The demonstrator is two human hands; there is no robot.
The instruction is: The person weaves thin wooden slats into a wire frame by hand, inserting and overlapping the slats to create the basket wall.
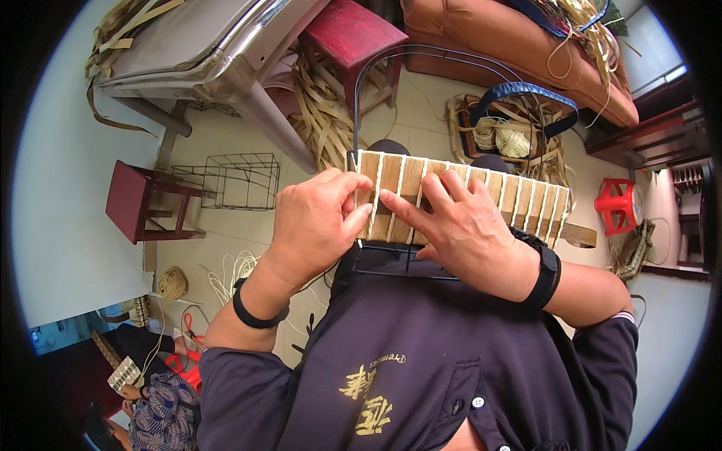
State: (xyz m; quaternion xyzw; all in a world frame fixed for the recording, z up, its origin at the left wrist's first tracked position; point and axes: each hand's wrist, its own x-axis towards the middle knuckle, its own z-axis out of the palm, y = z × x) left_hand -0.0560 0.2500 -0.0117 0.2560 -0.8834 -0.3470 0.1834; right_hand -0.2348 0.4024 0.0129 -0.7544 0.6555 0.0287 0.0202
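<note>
A woven basket side (535, 197) of flat tan strips, crossed by upright white cords, lies over my lap on a black wire frame (356, 98) with a tall arched handle. My left hand (310, 219) is at its left end, thumb and forefinger closed on a white cord (375, 197). My right hand (475, 234) rests over the middle of the weave, fingers spread, its forefinger reaching left to the strip beside that cord. A loose strip end (579, 236) sticks out at the right. My palms hide part of the lower weave.
Ahead stand a grey table (218, 75), a red stool (353, 34) and a brown sofa (519, 56). Loose tan strips (323, 113) hang by the table leg. A basket with cord balls (514, 140) sits beyond my knees. Another person (162, 410) works at lower left.
</note>
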